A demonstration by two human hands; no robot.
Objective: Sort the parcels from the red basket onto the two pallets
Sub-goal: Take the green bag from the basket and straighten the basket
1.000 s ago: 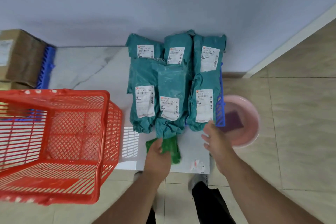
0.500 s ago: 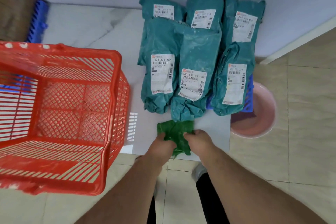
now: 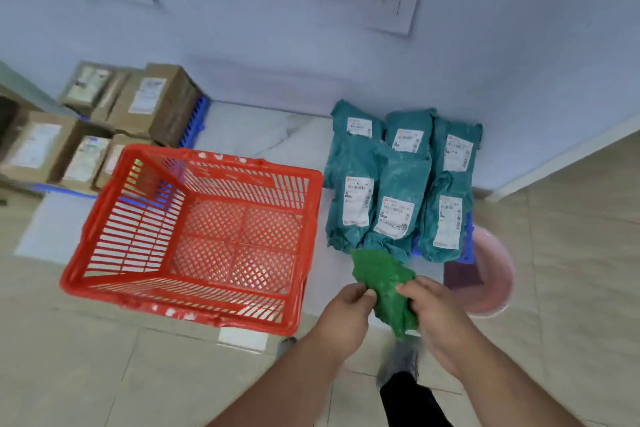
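left hand (image 3: 346, 305): fingers pinching cloth (image 3: 384, 284) | right hand (image 3: 431, 308): fingers pinching cloth

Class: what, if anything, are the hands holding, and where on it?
Both hands grip the green cloth: left hand pinches its left edge, right hand its right edge.

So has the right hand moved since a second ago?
Yes. The right hand left the teal parcels' near right corner and came leftward to hold the green cloth.

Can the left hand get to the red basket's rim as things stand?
Probably, but not freely: the left hand is close beside the red basket with nothing between them, yet it pinches the green cloth together with the right hand.
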